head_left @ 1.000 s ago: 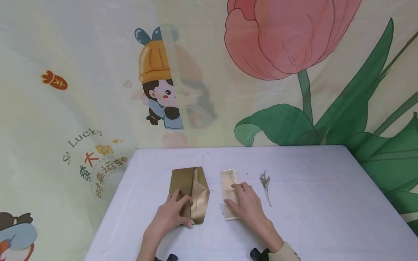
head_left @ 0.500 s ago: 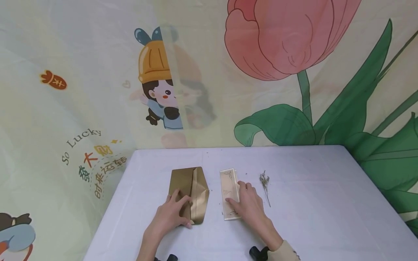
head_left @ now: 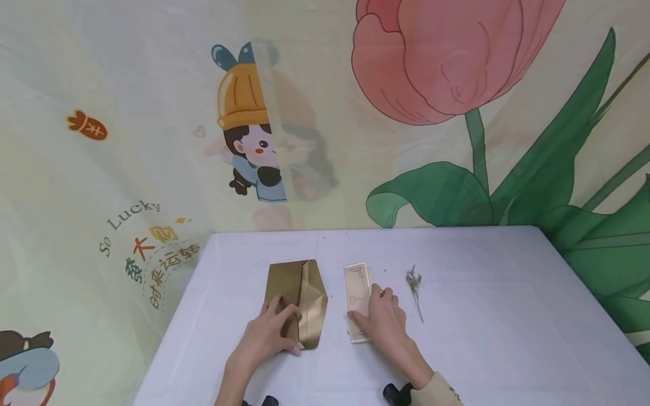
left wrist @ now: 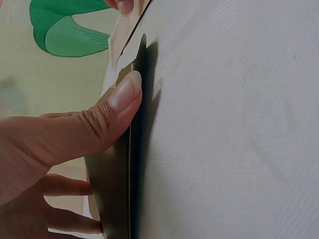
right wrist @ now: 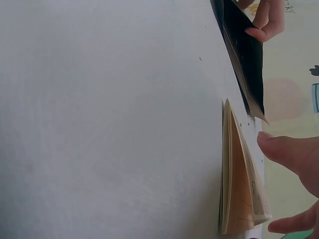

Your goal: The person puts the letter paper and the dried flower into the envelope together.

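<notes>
A gold envelope [head_left: 313, 307] with its pointed side to the right lies on the white-covered table [head_left: 487, 338]. My left hand [head_left: 264, 335] rests on it with fingers spread; in the left wrist view the thumb [left wrist: 122, 94] lies along the envelope's near edge. To the right is a narrow cream folded card [head_left: 357, 290] with fine printed drawings. Over its right side hovers or rests my right hand [head_left: 387, 318]. In the right wrist view the thumb [right wrist: 286, 149] stands apart from the card [right wrist: 239, 184], whose layers gape slightly. Whether the other fingers touch it is unclear.
A small sprig of dried flowers [head_left: 413, 285] lies right of the card. Tiny dark specks dot the tablecloth. Behind the table hangs a printed backdrop [head_left: 315, 113] with a large tulip and a cartoon figure.
My right fingers have drawn back from the card's upper face toward its right edge, uncovering more print. A translucent bit by its lower left no longer shows. The left hand and envelope stay put.
</notes>
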Demonstrator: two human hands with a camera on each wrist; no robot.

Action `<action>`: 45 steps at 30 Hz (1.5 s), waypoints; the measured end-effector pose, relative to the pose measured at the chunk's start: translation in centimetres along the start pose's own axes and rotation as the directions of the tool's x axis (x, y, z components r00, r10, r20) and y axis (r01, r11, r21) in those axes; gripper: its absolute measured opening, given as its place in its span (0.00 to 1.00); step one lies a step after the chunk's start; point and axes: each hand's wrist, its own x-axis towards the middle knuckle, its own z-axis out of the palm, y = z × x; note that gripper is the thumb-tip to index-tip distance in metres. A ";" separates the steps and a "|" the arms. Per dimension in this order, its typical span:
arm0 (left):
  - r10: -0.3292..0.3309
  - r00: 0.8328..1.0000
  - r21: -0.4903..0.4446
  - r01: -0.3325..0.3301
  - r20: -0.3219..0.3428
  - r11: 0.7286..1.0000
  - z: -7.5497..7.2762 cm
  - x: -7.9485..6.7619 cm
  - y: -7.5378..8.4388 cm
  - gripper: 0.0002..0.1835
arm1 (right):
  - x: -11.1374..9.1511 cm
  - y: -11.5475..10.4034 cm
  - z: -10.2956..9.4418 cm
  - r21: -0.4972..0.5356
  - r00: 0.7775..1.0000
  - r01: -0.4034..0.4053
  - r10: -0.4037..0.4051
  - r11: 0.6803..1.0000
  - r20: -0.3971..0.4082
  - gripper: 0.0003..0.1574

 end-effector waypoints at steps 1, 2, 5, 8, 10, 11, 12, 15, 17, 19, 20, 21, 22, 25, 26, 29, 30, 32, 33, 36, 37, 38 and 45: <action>0.003 1.000 -0.001 -0.003 -0.001 1.000 0.0 0.0 0.0 0.41 | 0.0 -0.1 0.1 -0.009 1.000 -0.006 0.006 1.000 0.004 0.53; 0.005 1.000 0.000 -0.005 -0.003 1.000 -0.1 0.0 0.0 0.41 | 0.1 -0.1 0.1 -0.016 1.000 -0.006 0.006 1.000 0.002 0.53; 0.014 1.000 0.002 -0.014 -0.009 1.000 -0.1 0.0 0.1 0.41 | 0.2 -0.3 0.3 -0.023 1.000 -0.010 0.010 1.000 0.000 0.53; 0.015 1.000 0.007 -0.015 -0.010 1.000 -0.1 0.0 0.1 0.41 | 0.2 -0.3 0.6 -0.022 1.000 -0.012 0.012 1.000 -0.009 0.52; 0.013 1.000 0.007 -0.013 -0.007 1.000 0.0 0.0 0.1 0.40 | 0.2 -0.4 0.7 -0.023 1.000 -0.014 0.013 1.000 -0.014 0.51; 0.013 1.000 0.006 -0.013 -0.006 1.000 0.0 0.0 0.1 0.40 | 0.2 -0.4 0.8 -0.023 1.000 -0.014 0.013 1.000 -0.016 0.51; 0.012 1.000 0.005 -0.012 -0.005 1.000 0.0 0.0 0.1 0.40 | 0.2 -0.4 0.8 -0.025 1.000 -0.012 0.012 1.000 -0.018 0.51; 0.012 1.000 0.003 -0.012 -0.010 1.000 0.0 -0.1 0.0 0.40 | 0.3 -0.4 1.0 -0.022 1.000 -0.008 0.008 1.000 -0.019 0.51; 0.012 1.000 0.005 -0.012 -0.015 1.000 0.0 0.0 0.0 0.40 | 0.4 -0.4 1.0 -0.012 1.000 -0.012 0.012 1.000 -0.009 0.51; 0.011 1.000 0.009 -0.011 -0.015 1.000 0.0 0.0 0.0 0.40 | 0.4 -0.4 0.9 0.004 1.000 -0.020 0.020 1.000 0.005 0.51; 0.010 1.000 0.011 -0.009 -0.015 1.000 0.0 0.0 -0.1 0.40 | 0.5 -0.5 0.9 0.011 1.000 -0.027 0.026 1.000 0.015 0.51; 0.008 1.000 0.012 -0.007 -0.014 1.000 0.0 0.0 -0.1 0.40 | 0.5 -0.4 0.9 0.017 0.999 -0.034 0.033 0.999 0.026 0.51; 0.006 1.000 0.013 -0.006 -0.014 1.000 0.0 0.1 -0.1 0.41 | 0.5 -0.4 0.8 0.024 0.999 -0.040 0.039 0.999 0.036 0.51; 0.005 1.000 0.012 -0.004 -0.013 1.000 0.1 0.1 -0.1 0.41 | 0.7 -0.3 0.7 0.040 0.997 -0.054 0.051 0.998 0.062 0.51; 0.005 1.000 0.011 -0.005 -0.014 1.000 0.1 0.1 -0.1 0.41 | 0.7 -0.2 0.7 0.045 0.996 -0.056 0.053 0.997 0.070 0.51; 0.008 1.000 0.013 -0.008 -0.015 1.000 0.1 0.0 -0.1 0.41 | 0.8 0.0 0.6 0.062 0.994 -0.065 0.059 0.996 0.096 0.49; 0.010 1.000 0.014 -0.009 -0.015 1.000 0.1 0.0 -0.1 0.40 | 0.9 0.1 0.6 0.070 0.993 -0.070 0.063 0.995 0.103 0.49; 0.012 1.000 0.016 -0.012 -0.017 1.000 0.1 0.0 -0.1 0.40 | 1.0 0.3 0.4 0.090 0.992 -0.077 0.067 0.993 0.109 0.47; 0.013 1.000 0.017 -0.013 -0.017 1.000 0.1 0.0 -0.1 0.40 | 1.1 0.3 0.4 0.098 0.991 -0.083 0.072 0.992 0.112 0.47; 0.014 1.000 0.014 -0.014 -0.020 1.000 0.1 0.0 -0.1 0.40 | 1.1 0.4 0.2 0.130 0.990 -0.097 0.082 0.987 0.114 0.46; 0.013 1.000 0.012 -0.012 -0.021 1.000 0.0 0.0 -0.1 0.40 | 1.1 0.5 0.1 0.142 0.990 -0.100 0.084 0.985 0.115 0.46; 0.012 1.000 0.010 -0.011 -0.020 1.000 0.0 0.0 -0.1 0.40 | 1.1 0.5 0.0 0.156 0.990 -0.104 0.086 0.982 0.116 0.46; 0.004 1.000 0.019 -0.003 -0.014 1.000 0.0 -0.1 -0.1 0.40 | 1.2 0.8 -0.5 0.206 0.983 -0.150 0.123 0.967 0.138 0.43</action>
